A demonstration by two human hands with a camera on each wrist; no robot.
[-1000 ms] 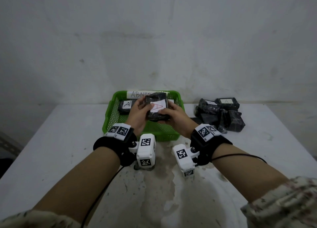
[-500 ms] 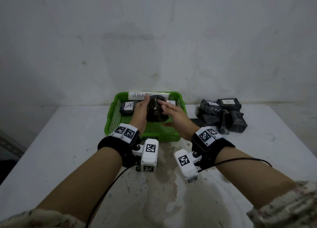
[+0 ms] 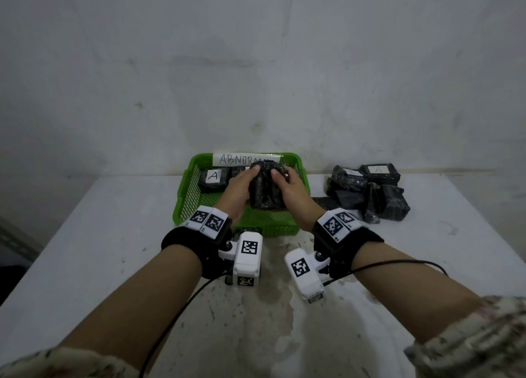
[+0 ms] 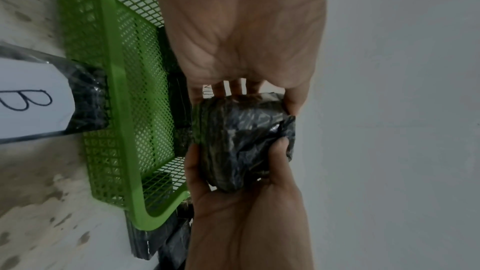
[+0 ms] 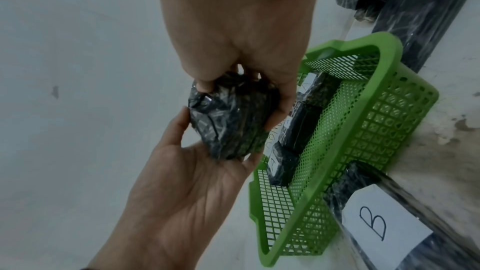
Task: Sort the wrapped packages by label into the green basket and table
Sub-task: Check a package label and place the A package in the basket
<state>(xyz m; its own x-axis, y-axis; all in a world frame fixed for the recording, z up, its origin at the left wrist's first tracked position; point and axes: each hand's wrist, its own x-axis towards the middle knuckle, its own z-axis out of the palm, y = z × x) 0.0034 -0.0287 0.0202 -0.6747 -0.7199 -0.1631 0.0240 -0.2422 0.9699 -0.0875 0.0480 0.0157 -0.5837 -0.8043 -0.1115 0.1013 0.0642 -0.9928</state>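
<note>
Both hands clamp one black wrapped package (image 3: pixel 266 188) above the green basket (image 3: pixel 186 198), left hand (image 3: pixel 239 185) on its left side, right hand (image 3: pixel 291 188) on its right. A-labelled packages (image 3: pixel 213 178) lie inside at the far wall. Package pile (image 3: pixel 370 192) sits right on the table (image 3: pixel 85 235).

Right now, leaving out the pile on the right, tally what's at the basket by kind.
Green basket: 1
Paper sign: 1
Packages in the basket: 3
Held package, in left hand and right hand: 1
Package labelled B beside the basket: 1
Total: 7
</note>
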